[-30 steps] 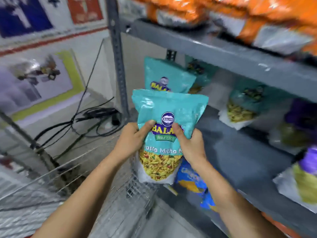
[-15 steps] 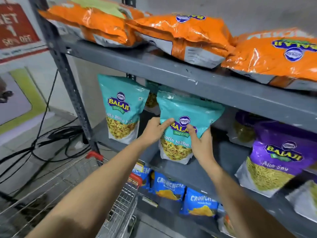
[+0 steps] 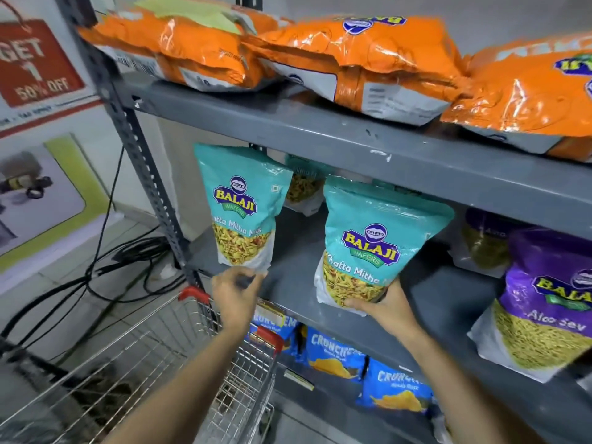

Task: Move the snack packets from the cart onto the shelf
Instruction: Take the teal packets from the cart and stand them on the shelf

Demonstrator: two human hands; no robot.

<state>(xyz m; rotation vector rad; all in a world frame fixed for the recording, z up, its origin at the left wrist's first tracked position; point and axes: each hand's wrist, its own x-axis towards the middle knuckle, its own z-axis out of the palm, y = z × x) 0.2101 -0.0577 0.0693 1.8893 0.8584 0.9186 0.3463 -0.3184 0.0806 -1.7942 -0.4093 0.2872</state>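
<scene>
A teal Balaji snack packet (image 3: 374, 245) stands upright on the middle grey shelf (image 3: 288, 283). My right hand (image 3: 384, 307) grips its bottom right corner. A second teal packet (image 3: 240, 209) stands to its left on the same shelf. My left hand (image 3: 235, 291) hovers just below that packet's bottom edge, blurred, fingers partly curled with nothing held. The wire cart (image 3: 144, 363) with red corner caps sits at lower left, against the shelf front.
Orange packets (image 3: 362, 59) lie on the top shelf. Purple Aloo Sev packets (image 3: 544, 302) stand to the right. Blue Crunchem packets (image 3: 333, 354) fill the lower shelf. A grey perforated upright (image 3: 141, 149) frames the left side. Black cables (image 3: 105, 267) trail on the floor.
The teal packet has been set down on the middle shelf. My left hand has let go of it and moved left toward the other teal packet. My right hand slid to its bottom corner.
</scene>
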